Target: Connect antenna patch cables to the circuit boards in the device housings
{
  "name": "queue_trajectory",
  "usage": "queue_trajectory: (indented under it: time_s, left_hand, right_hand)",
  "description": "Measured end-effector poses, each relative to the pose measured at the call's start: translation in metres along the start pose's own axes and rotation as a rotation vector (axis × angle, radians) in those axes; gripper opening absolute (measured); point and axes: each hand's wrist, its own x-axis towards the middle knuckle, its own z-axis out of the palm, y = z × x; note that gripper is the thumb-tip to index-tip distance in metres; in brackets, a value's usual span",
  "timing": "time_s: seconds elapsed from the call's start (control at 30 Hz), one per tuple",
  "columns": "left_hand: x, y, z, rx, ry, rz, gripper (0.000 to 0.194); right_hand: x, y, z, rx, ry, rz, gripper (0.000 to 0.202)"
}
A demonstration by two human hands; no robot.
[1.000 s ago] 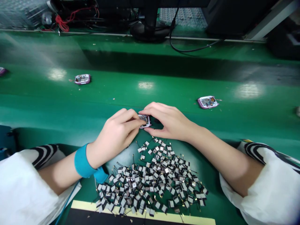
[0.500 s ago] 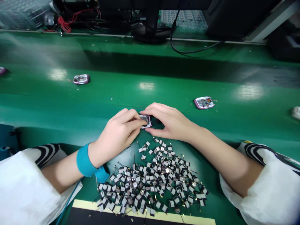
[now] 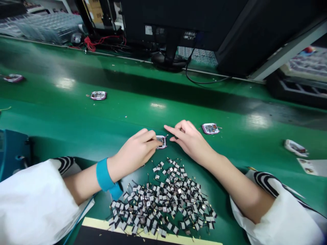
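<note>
My left hand (image 3: 139, 149), with a teal band at the wrist, has its fingers closed over the left part of a small watch-like housing (image 3: 161, 141). This housing has a white rim, a purplish edge and a bare circuit board inside; the fingertips hide part of it. To its right, apart from it, is my right hand (image 3: 190, 141). Its index finger points out to the left while the other fingers curl in around a small dark thing I cannot make out. Just below both hands lies a pile of small black-and-grey parts with short leads (image 3: 166, 200).
More open housings lie along the green bench: one at right (image 3: 211, 128), one farther right (image 3: 296, 148), others at left (image 3: 98, 95) and far left (image 3: 14, 78). Behind stand a monitor (image 3: 173, 23) and its cable (image 3: 201, 82). A yellow-edged black mat (image 3: 122, 234) lies in front.
My right hand has come off the housing and drawn away to the right, its index finger stretched out. My left hand stays on the housing. The head view has tilted up.
</note>
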Motion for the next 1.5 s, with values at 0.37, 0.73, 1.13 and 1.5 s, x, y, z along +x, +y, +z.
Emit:
queue_trajectory:
  time_s: [0.37, 0.73, 1.13, 1.5]
  left_hand:
    - [0.000, 0.000, 0.002, -0.003, 0.022, -0.004, 0.021]
    - [-0.001, 0.000, 0.002, -0.019, 0.015, -0.020, 0.022]
    - [0.001, 0.001, 0.001, 0.032, 0.018, -0.003, 0.022]
    - [0.001, 0.001, 0.002, 0.080, -0.002, -0.004, 0.021]
  right_hand:
    - [-0.006, -0.012, -0.006, 0.509, 0.203, 0.098, 0.009]
    - [-0.001, -0.031, 0.002, 0.446, 0.327, 0.138, 0.005]
    - [-0.003, -0.035, 0.009, 0.277, 0.359, -0.036, 0.009]
    - [-0.001, -0.031, 0.014, 0.361, 0.356, 0.003, 0.018]
